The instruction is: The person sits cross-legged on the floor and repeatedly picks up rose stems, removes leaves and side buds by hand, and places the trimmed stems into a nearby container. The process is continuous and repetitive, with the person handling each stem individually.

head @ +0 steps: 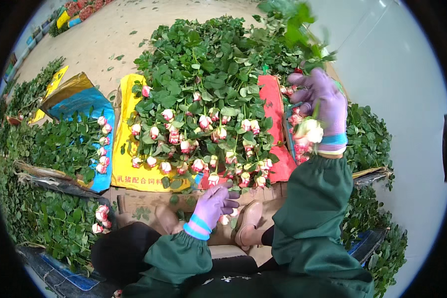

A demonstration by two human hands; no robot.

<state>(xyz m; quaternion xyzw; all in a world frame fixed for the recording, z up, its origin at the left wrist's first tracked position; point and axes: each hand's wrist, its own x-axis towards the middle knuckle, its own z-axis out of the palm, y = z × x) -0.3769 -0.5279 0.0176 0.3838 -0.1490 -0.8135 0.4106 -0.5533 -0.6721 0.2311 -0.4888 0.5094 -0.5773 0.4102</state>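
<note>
My right hand (316, 93), in a purple knit glove, is at the upper right, blurred. It holds a rose (310, 131) whose pale head hangs below the palm; blurred leaves (300, 31) stick up beyond the fingers. Low in the middle is my left hand (216, 204), gloved alike, with its fingers apart and nothing seen in them. It is just below the near edge of a big heap of pink-and-white roses (205, 122), heads towards me. Under that heap lie a yellow sack (124, 111) and a red sack (272, 100).
Roses lie in rows on a blue sack (106, 149) at left, with another bunch (101, 216) below it. More stems (368, 138) fill the right side beside a pale wall (398, 85). Loose rose heads (224, 219) show between my feet. Fallen leaves dot the floor (93, 48).
</note>
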